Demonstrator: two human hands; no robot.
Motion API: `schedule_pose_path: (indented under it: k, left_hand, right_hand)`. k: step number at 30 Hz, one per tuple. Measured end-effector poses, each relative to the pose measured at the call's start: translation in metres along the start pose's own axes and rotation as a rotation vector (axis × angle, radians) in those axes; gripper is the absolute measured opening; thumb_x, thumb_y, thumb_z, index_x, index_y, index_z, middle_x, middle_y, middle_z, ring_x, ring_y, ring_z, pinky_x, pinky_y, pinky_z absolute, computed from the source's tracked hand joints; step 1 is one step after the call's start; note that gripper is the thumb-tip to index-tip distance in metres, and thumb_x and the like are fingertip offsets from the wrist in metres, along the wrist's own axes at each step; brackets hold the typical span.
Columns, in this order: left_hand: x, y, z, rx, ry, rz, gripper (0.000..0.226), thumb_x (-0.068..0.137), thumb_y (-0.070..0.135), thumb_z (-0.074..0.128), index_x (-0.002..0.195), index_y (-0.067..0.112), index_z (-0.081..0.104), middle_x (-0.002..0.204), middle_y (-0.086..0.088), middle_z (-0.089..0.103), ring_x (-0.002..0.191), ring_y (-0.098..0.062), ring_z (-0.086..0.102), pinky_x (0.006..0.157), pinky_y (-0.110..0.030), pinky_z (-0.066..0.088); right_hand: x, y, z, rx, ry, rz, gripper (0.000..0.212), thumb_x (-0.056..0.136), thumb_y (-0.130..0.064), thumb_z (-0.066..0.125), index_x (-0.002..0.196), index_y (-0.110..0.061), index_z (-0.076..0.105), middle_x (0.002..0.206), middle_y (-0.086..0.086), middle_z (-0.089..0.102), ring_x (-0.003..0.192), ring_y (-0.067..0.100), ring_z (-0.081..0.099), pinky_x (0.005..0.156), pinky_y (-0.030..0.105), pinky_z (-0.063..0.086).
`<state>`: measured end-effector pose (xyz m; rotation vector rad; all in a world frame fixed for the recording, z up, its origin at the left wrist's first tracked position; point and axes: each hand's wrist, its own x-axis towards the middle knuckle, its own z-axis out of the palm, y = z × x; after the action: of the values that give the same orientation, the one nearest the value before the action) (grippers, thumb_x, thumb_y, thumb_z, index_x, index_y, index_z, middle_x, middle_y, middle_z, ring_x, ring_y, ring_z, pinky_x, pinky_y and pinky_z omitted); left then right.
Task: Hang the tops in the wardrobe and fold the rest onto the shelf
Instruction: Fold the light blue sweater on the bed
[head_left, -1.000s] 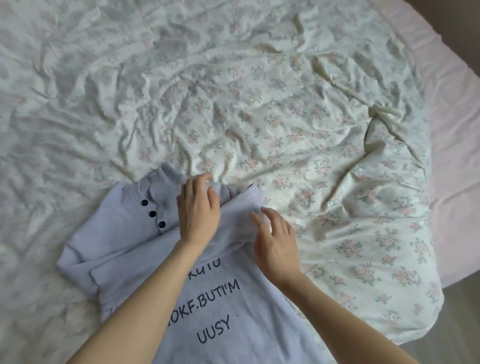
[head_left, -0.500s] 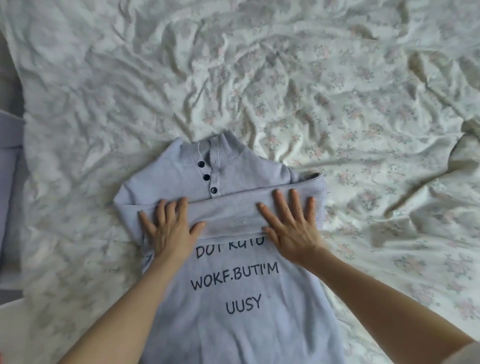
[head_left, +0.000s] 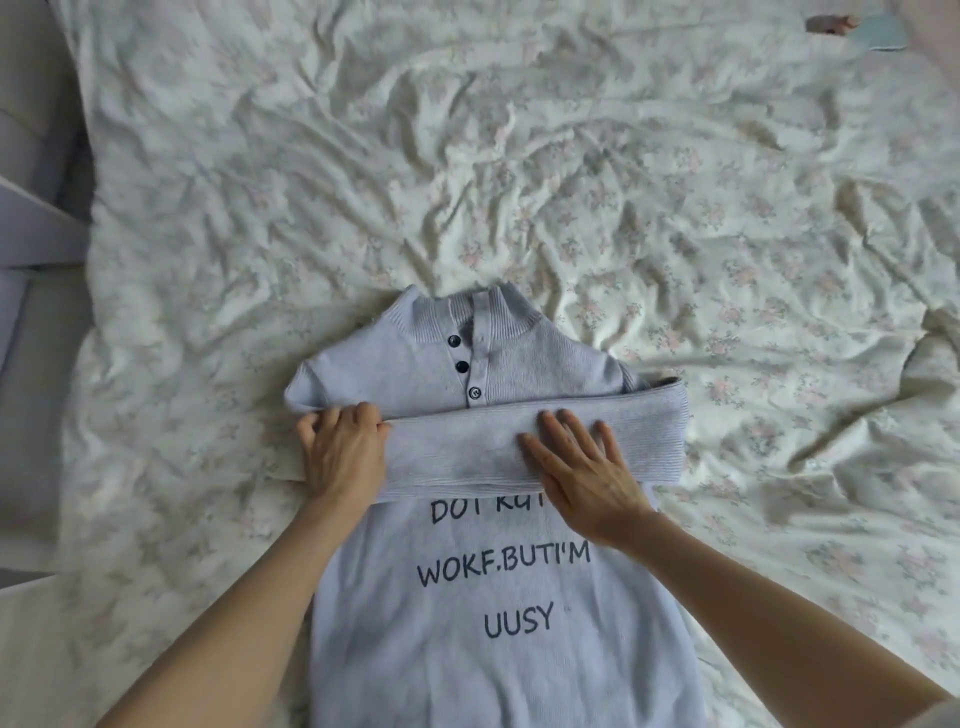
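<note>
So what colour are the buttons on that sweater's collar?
Dark, navy or black, three buttons on the pale lilac-grey sweater, seen in the head view.

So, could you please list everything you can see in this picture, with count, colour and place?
sweater: one, pale lilac-grey with dark lettering, flat on the bed, near centre.
sleeve: one in view, same lilac-grey, folded across the chest below the buttons.
buttons: three, dark, on the placket under the collar.
bedsheet: one, white with faint floral print, wrinkled, under everything.
small item: one, pale blue-green, top right; too blurred to identify.
furniture edge: pale grey, left border.
left hand: grips the sleeve's left end.
right hand: fingers spread, pressing flat on the sleeve.
</note>
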<state>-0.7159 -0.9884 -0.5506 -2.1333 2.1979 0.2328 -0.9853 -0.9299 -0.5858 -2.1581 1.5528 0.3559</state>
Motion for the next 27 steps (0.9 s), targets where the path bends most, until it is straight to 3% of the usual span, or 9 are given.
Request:
schedule_pose_path:
  k: [4,6,10,13,16,19,21,23,27]
  left_hand:
    - [-0.003,-0.012,-0.012,-0.019,0.092,-0.001,0.022,0.08,0.003,0.072,0.07,0.0,0.053,0.044,-0.014,0.054,0.038,-0.031,0.052,0.055,-0.036,0.042]
    - [-0.006,-0.022,-0.014,0.013,0.108,-0.043,0.023,0.076,0.002,0.075,0.067,0.001,0.054,0.046,-0.015,0.053,0.037,-0.03,0.051,0.053,-0.035,0.041]
    - [-0.012,-0.036,0.003,0.182,0.13,-0.052,0.021,0.069,-0.005,0.075,0.085,0.005,0.065,0.076,-0.016,0.06,0.07,-0.033,0.06,0.072,-0.045,0.044]
    - [-0.015,-0.022,0.019,0.188,0.153,0.199,0.034,0.084,0.017,0.061,0.117,0.013,0.064,0.122,-0.017,0.059,0.116,-0.037,0.054,0.1,-0.058,0.03]
    - [-0.015,-0.009,0.032,0.224,-0.136,0.293,0.058,0.093,0.049,0.024,0.142,0.023,0.042,0.152,-0.013,0.032,0.14,-0.036,0.028,0.112,-0.058,0.01]
    - [-0.01,-0.022,0.048,0.259,-0.265,0.139,0.079,0.083,0.061,-0.022,0.15,0.032,0.006,0.158,-0.008,-0.003,0.146,-0.03,-0.001,0.114,-0.053,-0.005]
    - [-0.001,-0.027,0.047,0.219,-0.216,0.138,0.077,0.085,0.068,-0.006,0.148,0.029,0.017,0.158,-0.013,0.011,0.145,-0.034,0.012,0.112,-0.057,-0.001]
    - [0.013,-0.029,0.039,0.198,-0.177,0.201,0.083,0.08,0.074,0.025,0.146,0.024,0.026,0.156,-0.017,0.02,0.143,-0.037,0.017,0.11,-0.061,-0.003]
    - [0.051,-0.039,0.023,0.166,-0.205,0.12,0.123,0.06,0.082,0.057,0.147,0.028,-0.01,0.158,-0.016,-0.005,0.145,-0.034,-0.007,0.106,-0.06,-0.02]
  right_hand:
    - [-0.003,-0.003,-0.006,-0.015,0.043,0.055,0.053,0.098,-0.047,0.008,0.15,-0.035,0.008,0.156,0.002,-0.009,0.144,0.027,-0.012,0.107,0.058,-0.019]
    - [-0.001,-0.006,-0.011,-0.001,0.066,0.053,0.055,0.096,-0.045,0.008,0.149,-0.033,0.017,0.157,0.005,0.002,0.144,0.03,-0.003,0.109,0.06,-0.012]
    - [0.006,-0.004,-0.004,-0.057,0.001,0.01,0.051,0.098,-0.048,0.008,0.147,-0.038,-0.005,0.157,0.004,-0.012,0.144,0.028,-0.015,0.11,0.059,-0.016]
    - [0.014,-0.002,-0.012,0.008,0.045,-0.037,0.048,0.099,-0.042,0.034,0.146,-0.034,0.029,0.157,0.01,0.014,0.145,0.031,0.008,0.112,0.062,-0.003]
    - [0.023,0.003,-0.02,-0.018,0.196,-0.088,0.047,0.084,-0.031,0.068,0.13,-0.025,0.057,0.145,0.013,0.042,0.136,0.034,0.035,0.105,0.066,0.02]
    - [0.033,0.017,-0.026,-0.079,0.18,0.044,0.076,0.084,-0.043,0.064,0.148,-0.028,0.026,0.157,0.011,0.012,0.144,0.031,0.01,0.11,0.065,0.002]
    - [0.044,0.031,-0.027,-0.062,0.125,0.157,0.097,0.084,-0.057,0.056,0.146,-0.033,-0.015,0.156,0.008,-0.015,0.144,0.03,-0.009,0.111,0.06,-0.01]
    - [0.055,0.04,-0.034,-0.037,0.066,0.205,0.114,0.078,-0.064,0.058,0.135,-0.032,-0.036,0.157,0.006,-0.015,0.145,0.029,-0.008,0.113,0.057,-0.004]
    - [0.078,0.044,-0.05,0.033,0.072,0.22,0.122,0.073,-0.062,0.065,0.146,-0.019,-0.022,0.149,0.008,0.023,0.133,0.027,0.028,0.107,0.044,0.029]
